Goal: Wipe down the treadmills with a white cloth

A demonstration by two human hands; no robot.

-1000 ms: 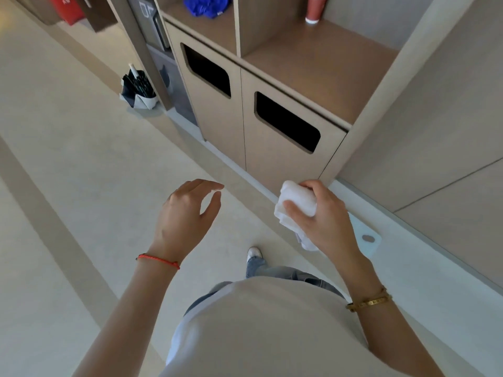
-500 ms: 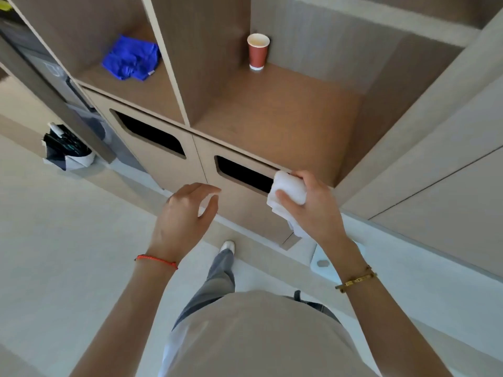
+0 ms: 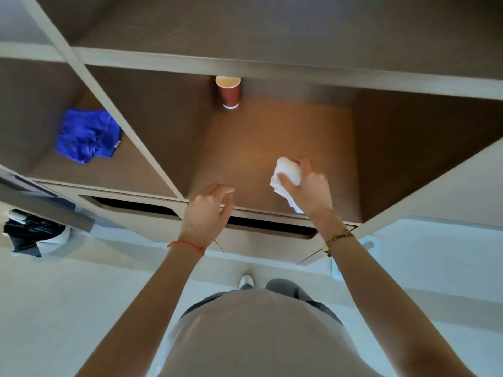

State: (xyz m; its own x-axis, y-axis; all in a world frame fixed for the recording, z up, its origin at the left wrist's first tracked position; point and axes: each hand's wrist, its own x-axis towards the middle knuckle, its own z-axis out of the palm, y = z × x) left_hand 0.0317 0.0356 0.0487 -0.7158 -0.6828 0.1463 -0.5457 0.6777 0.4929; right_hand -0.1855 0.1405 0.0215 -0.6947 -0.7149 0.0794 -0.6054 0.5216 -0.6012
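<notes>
My right hand [image 3: 310, 189] grips a bunched white cloth [image 3: 285, 172] above the brown shelf surface [image 3: 258, 148] of a wooden cabinet, near its front edge. A loose end of the cloth hangs below my palm. My left hand [image 3: 206, 213] hovers at the shelf's front edge with fingers loosely curled and holds nothing. No treadmill is in view.
A red paper cup [image 3: 229, 91] stands at the back of the same shelf. A blue cloth [image 3: 87, 136] lies in the compartment to the left. Below the shelf are two dark bin slots [image 3: 269, 225]. A black-and-white holder [image 3: 32, 232] sits on the pale floor at left.
I have stepped up to the cabinet and my view has risen. My right hand carried the white cloth from the bin slot up over the shelf; my left hand rose to the shelf edge.
</notes>
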